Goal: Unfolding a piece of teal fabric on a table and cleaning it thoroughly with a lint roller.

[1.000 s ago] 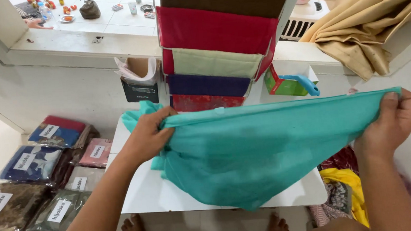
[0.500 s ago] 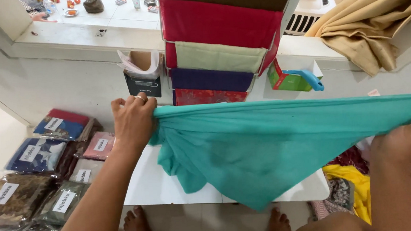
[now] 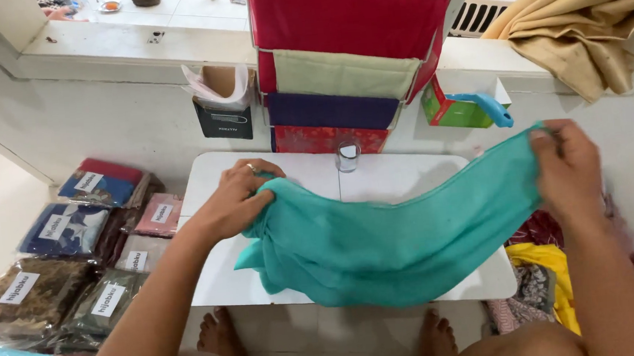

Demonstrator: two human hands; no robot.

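A teal cloth (image 3: 382, 237) hangs slack between my two hands over a small white table (image 3: 392, 179). My left hand (image 3: 232, 200), with a ring on one finger, grips the cloth's left end low over the table. My right hand (image 3: 567, 170) pinches the right end, held a little higher past the table's right edge. The cloth's middle sags onto the tabletop and droops over its front edge.
A stack of folded fabrics (image 3: 337, 56) in red, beige, purple and brown stands behind the table. Beside it sit a small glass (image 3: 347, 155), a green box (image 3: 455, 110) and a dark box (image 3: 223, 110). Packaged cloths (image 3: 59, 258) cover the floor at left; loose cloths (image 3: 539, 273) lie right.
My hands have come down and closer together. The cloth, stretched taut before, now sags onto the table. The glass behind it has come into sight.
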